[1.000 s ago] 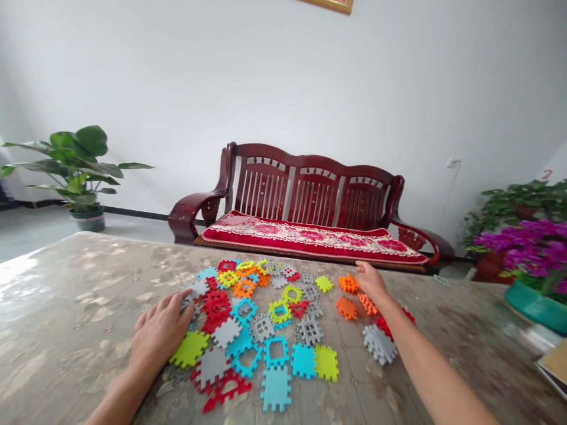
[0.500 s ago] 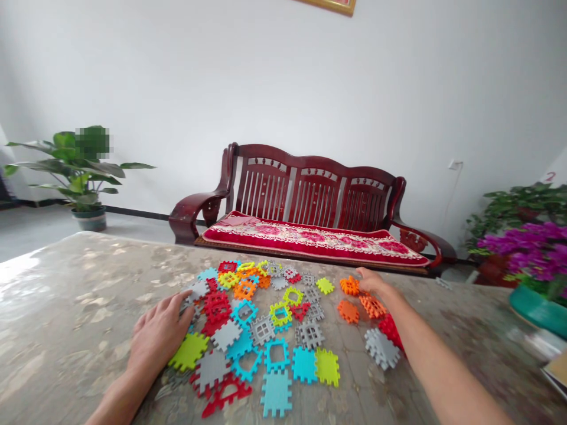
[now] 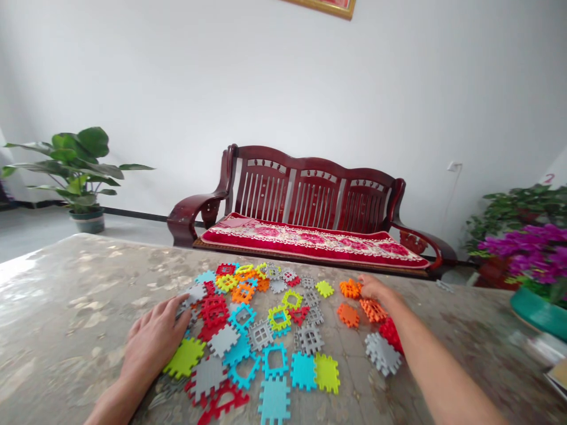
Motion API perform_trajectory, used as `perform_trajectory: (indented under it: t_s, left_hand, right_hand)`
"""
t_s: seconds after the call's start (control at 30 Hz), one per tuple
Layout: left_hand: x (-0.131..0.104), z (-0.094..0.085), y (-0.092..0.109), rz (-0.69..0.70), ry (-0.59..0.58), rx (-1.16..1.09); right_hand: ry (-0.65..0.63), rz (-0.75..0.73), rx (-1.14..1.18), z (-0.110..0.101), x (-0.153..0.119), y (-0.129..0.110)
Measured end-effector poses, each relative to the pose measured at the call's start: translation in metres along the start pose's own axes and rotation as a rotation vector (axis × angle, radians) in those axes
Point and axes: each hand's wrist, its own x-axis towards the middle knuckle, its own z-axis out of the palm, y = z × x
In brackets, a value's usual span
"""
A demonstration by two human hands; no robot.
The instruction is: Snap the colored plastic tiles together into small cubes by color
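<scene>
- The loose tiles (image 3: 260, 335) lie jumbled and overlapping over the middle of the tabletop (image 3: 97, 283), from near its far edge toward the near side.
- The left hand (image 3: 155, 330) rests palm down at the heap's left side, thumb apart from the fingers. Its fingertips reach a gray tile (image 3: 195, 293); whether they pinch anything, I cannot tell. A lime tile (image 3: 185, 358) lies beside its wrist.
- The right hand (image 3: 374, 287) is near the far edge, at an orange stack (image 3: 350, 288). Its fingers are partly hidden, so touch or grasp cannot be told. A second orange stack (image 3: 372, 310) and an orange tile (image 3: 348, 315) lie just nearer.
- The right forearm (image 3: 436, 357) passes close by a red stack (image 3: 390, 334) and a gray stack (image 3: 382, 354); a careless sideways sweep could, I judge, topple them or mix their colors.
- Pulling a low tile from the heap could drag its neighbors along, since many overlap and their teeth may catch.
- A push away from the right hand could send orange pieces over the far edge, toward the sofa (image 3: 310, 195).
- Room for moving is widest toward the tabletop's left edge; a narrower lane runs between heap and stacks. Toward the right edge, a flowerpot (image 3: 538, 313) limits reach.
</scene>
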Motion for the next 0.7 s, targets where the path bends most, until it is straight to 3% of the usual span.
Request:
perform_trajectory:
  t_s: [0.23, 0.43, 0.7]
  left_hand:
    - [-0.001, -0.002, 0.002, -0.005, 0.002, -0.009]
    - [-0.002, -0.005, 0.004, -0.016, -0.008, -0.018]
    - [-0.002, -0.005, 0.005, -0.016, -0.011, -0.032]
  right_hand:
    - [-0.015, 0.035, 0.044, -0.021, -0.001, -0.016]
    - [-0.027, 0.002, 0.107, -0.014, 0.001, -0.027]
    - [-0.037, 0.011, 0.109, -0.007, 0.003, -0.024]
